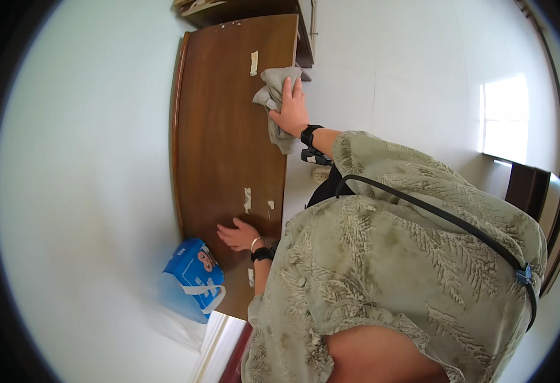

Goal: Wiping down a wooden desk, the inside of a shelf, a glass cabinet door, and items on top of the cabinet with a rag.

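My right hand [291,113] presses a crumpled grey cloth [272,96] onto the brown wooden tabletop [219,134], near its right edge. Its fingers lie over the bunched cloth, and part of the cloth hangs toward the edge beside my wrist. Lower in the head view, my left hand [238,235] rests on the same brown surface, fingers spread, holding nothing. Pale peeled patches mark the wood, one [254,62] beyond the cloth and another [247,200] above my left hand. Each wrist has a dark band on it.
A blue package [197,274] with a white strap stands at the lower left, beside the wall. Dark wooden shelving [305,29] adjoins the far end of the tabletop. A white wall [88,159] runs along the left side. Dark furniture [538,198] stands at the right.
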Demonstrator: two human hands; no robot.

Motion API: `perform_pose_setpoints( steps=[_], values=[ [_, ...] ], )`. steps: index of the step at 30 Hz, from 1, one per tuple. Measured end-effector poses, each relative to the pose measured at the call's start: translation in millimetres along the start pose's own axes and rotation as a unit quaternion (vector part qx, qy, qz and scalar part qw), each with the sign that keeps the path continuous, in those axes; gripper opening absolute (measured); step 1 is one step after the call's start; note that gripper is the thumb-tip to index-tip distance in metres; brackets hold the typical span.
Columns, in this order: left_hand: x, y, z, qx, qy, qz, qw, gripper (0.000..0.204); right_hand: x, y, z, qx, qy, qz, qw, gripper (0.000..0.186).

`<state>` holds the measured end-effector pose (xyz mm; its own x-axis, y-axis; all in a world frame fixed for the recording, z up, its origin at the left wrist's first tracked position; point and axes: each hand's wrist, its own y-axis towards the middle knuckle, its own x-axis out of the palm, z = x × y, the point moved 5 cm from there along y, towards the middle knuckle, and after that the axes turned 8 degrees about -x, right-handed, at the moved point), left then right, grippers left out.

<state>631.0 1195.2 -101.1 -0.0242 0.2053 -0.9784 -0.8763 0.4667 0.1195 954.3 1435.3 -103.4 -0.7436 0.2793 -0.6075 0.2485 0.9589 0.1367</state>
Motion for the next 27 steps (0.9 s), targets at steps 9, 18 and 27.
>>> perform_pose_setpoints(
  steps=[9, 18, 27],
  values=[
    [13.1, 6.6, 251.6, 0.36, -0.189, -0.089, 0.909, 0.05, 5.6, 4.4, -7.9, -0.02, 0.06, -0.079, 0.995, 0.101],
    [15.1, 32.2, 304.3, 0.402, -0.076, -0.043, 0.911, 0.048, 18.5, -11.2, 8.2, 0.22, 0.431, -0.06, 0.873, 0.062],
    [-27.6, 13.4, 290.5, 0.406, -0.073, -0.03, 0.91, 0.047, -19.2, 64.6, 38.9, 0.149, 0.198, 0.075, 0.966, 0.047]
  ],
)
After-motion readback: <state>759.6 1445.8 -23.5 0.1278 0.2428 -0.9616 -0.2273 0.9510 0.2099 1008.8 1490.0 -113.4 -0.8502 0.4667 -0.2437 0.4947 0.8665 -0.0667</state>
